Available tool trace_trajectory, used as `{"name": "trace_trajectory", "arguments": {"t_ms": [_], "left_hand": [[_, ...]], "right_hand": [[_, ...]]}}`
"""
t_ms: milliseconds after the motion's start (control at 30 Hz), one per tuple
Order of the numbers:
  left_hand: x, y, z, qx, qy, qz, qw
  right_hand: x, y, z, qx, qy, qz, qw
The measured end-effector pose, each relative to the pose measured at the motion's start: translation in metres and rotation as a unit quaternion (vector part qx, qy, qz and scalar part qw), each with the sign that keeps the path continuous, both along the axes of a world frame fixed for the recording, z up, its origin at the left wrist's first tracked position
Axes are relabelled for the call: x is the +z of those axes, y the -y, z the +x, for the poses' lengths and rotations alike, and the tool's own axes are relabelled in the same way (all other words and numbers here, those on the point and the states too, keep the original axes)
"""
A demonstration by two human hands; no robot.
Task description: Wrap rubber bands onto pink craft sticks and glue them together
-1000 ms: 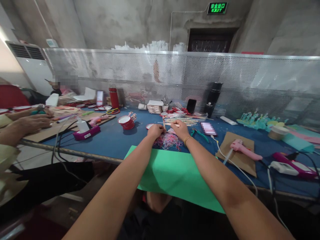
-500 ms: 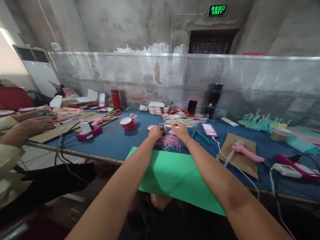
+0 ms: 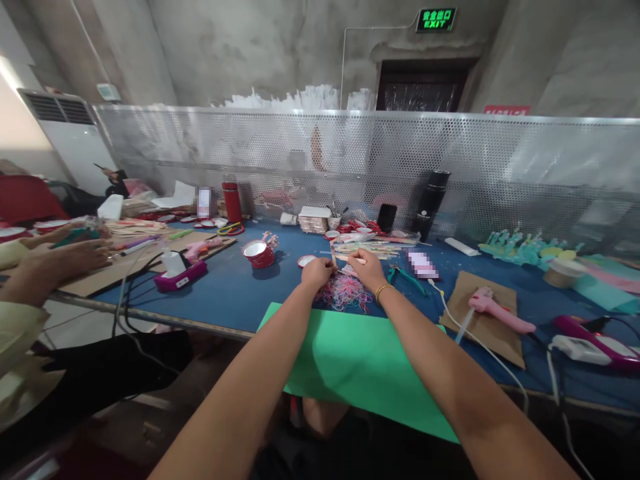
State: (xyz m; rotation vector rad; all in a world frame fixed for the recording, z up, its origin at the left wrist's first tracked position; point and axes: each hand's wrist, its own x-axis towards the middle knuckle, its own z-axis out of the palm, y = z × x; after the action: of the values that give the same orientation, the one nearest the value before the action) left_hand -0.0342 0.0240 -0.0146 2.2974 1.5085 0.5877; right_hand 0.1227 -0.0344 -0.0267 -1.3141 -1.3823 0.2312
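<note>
Over a tangle of pink, blue and white thread (image 3: pixel 347 293), my two hands work close together. My left hand (image 3: pixel 317 273) is closed in a pinch on a thin upright strip (image 3: pixel 333 249), whose material is too small to tell. My right hand (image 3: pixel 367 269) has its fingers closed around a small pale stick (image 3: pixel 361 261). Its tip points toward the left hand. A green sheet (image 3: pixel 360 360) lies below my forearms, over the table's front edge. Just left of my left hand is a small white disc with a red rim (image 3: pixel 306 260).
Teal pliers (image 3: pixel 411 280) lie right of my right hand, near a phone (image 3: pixel 423 264). A pink glue gun (image 3: pixel 500 310) rests on cardboard. Left stand stacked red-rimmed tins (image 3: pixel 259 256) and a purple power strip (image 3: pixel 180 275). A co-worker's hands (image 3: pixel 65 250) are at far left. Thin wooden sticks (image 3: pixel 375 249) lie ahead.
The view has shifted slightly, so the table things sit a little lower and further right. Both hands keep their grips close together. The co-worker's hands at the left have moved.
</note>
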Motion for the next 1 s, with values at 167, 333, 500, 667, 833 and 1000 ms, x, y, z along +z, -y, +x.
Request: {"name": "trace_trajectory", "arguments": {"t_ms": [167, 333, 500, 667, 833, 1000], "left_hand": [[-0.001, -0.004, -0.001, -0.012, 0.005, -0.008, 1.0], [0.0, -0.01, -0.001, -0.022, 0.016, -0.03, 0.999], [-0.001, -0.011, 0.0, -0.026, 0.013, -0.035, 0.999], [0.001, -0.011, -0.001, -0.04, 0.016, -0.023, 0.999], [0.007, -0.015, -0.005, -0.076, -0.016, -0.007, 0.997], [0.013, -0.023, -0.01, -0.132, -0.036, 0.002, 0.991]], "right_hand": [[0.001, 0.0, 0.0, -0.011, -0.023, -0.004, 1.0], [0.001, -0.001, -0.001, 0.006, -0.055, 0.005, 0.998], [-0.001, -0.001, -0.001, 0.033, -0.042, 0.003, 0.999], [-0.001, 0.0, 0.0, 0.008, -0.011, 0.0, 1.0], [0.006, 0.003, -0.001, -0.012, 0.001, 0.014, 1.0], [0.017, 0.005, -0.004, 0.002, 0.023, 0.03, 0.999]]}}
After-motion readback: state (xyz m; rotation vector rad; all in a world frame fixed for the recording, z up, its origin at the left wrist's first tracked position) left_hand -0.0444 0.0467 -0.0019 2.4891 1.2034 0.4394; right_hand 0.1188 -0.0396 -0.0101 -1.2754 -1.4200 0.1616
